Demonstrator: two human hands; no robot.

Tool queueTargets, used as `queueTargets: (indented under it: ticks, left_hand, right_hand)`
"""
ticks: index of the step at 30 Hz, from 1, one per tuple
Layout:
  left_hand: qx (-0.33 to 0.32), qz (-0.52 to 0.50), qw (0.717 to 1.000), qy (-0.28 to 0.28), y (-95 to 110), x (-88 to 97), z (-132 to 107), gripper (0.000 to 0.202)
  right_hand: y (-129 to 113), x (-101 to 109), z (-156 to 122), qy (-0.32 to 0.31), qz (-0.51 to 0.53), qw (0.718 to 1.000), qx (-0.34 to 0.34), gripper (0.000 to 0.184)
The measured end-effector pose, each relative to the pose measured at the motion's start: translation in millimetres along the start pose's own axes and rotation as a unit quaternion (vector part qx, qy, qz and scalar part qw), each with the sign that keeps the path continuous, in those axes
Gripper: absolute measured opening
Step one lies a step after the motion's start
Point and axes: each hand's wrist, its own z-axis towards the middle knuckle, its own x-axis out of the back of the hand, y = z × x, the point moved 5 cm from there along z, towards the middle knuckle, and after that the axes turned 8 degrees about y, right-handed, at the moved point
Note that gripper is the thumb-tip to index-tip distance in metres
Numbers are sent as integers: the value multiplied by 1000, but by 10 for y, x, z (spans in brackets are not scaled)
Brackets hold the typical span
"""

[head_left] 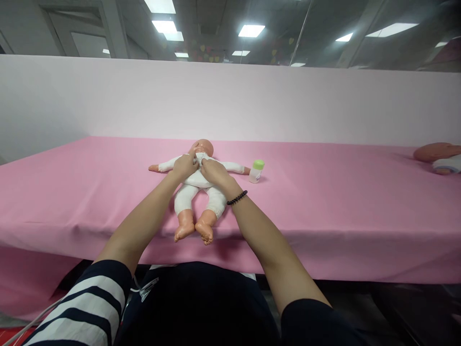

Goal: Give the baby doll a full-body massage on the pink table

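Baby doll [196,180] lies on its back on the pink tabletop [324,192], head away from me, bare feet at the near edge, arms spread out to both sides. It wears a white suit. My left hand [185,166] and my right hand [212,170] are both on the doll's chest just below its chin, close together, fingers pinching the white cloth there. Black bead bracelet [236,197] on my right wrist, beside the doll's leg. Small bottle with green cap [257,171] stands upright just beyond the doll's outstretched arm on that side. Second doll [437,156] lies well apart from the first, at the far right edge
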Motion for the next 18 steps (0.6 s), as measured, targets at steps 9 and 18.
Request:
queueTargets:
  ticks: [9, 18]
  left_hand:
    - [1, -9, 1000, -2, 35, 39, -24, 61]
    - [-4, -17, 1000, 4, 13, 20, -6, 64]
  right_hand:
    - [15, -21, 6, -3, 0, 1000, -6, 39]
    - [16, -27, 13, 3, 2, 1000, -2, 39]
